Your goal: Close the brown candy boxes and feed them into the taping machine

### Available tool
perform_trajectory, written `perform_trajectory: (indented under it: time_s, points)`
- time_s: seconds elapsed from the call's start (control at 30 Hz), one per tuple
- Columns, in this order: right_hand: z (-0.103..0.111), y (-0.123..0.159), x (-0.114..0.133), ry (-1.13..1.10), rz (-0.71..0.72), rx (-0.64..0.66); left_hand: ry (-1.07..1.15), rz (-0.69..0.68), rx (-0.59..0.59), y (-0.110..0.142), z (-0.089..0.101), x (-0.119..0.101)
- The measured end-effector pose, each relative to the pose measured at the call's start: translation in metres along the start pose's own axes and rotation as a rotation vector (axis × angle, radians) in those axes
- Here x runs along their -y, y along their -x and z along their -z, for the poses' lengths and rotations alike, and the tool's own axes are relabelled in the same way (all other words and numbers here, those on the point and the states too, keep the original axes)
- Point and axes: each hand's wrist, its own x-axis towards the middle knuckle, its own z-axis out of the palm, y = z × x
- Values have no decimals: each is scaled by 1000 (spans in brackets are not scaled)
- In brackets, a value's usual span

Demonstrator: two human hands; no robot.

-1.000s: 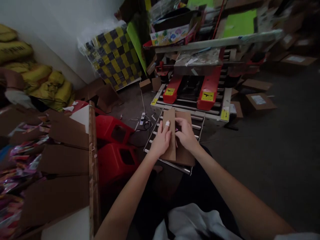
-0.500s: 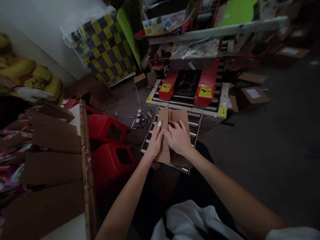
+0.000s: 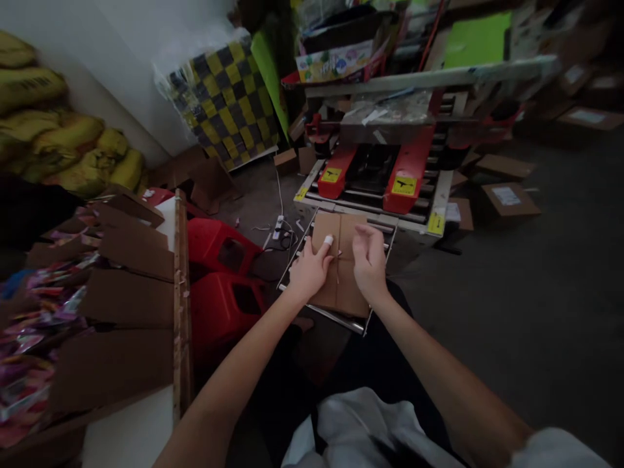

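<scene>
A small brown cardboard box (image 3: pixel 344 233) lies on a metal roller conveyor (image 3: pixel 296 257) in front of me, its two top flaps folded shut with a seam down the middle. My left hand (image 3: pixel 308 272) presses flat on the left flap; one finger wears a white bandage. My right hand (image 3: pixel 369 260) rests on the right flap with its fingers curled down. Just beyond the box stands a carton-sealing machine (image 3: pixel 373 170) with red side belts and yellow warning labels.
Red plastic stools (image 3: pixel 220 279) stand left of the conveyor. A table at left holds open cardboard boxes (image 3: pixel 130 279) and colourful packets (image 3: pixel 29 325). Yellow sacks (image 3: pixel 63 140), a checkered panel (image 3: pixel 229 107), a power strip with cables (image 3: pixel 279 229) and sealed cartons (image 3: pixel 509 198) lie around the floor.
The left flap that stood raised has been folded down, so the box top is closed. My right hand moved from the middle of the box onto the right flap.
</scene>
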Motion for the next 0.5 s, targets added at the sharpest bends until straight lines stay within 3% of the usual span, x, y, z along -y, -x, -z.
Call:
perform_trajectory:
  time_s: [0.17,0.27,0.4,0.5]
  points:
    - [28,34,-10,196,145,417,260,-115,0,-10,-8,21]
    - [35,39,-15,169,111,383,288,-87,-35,-11,-11,23]
    - [36,35,-18,100,91,309,138,21,-31,-3,-8,9]
    - [34,38,-11,221,147,437,25,82,-12,2,-5,1]
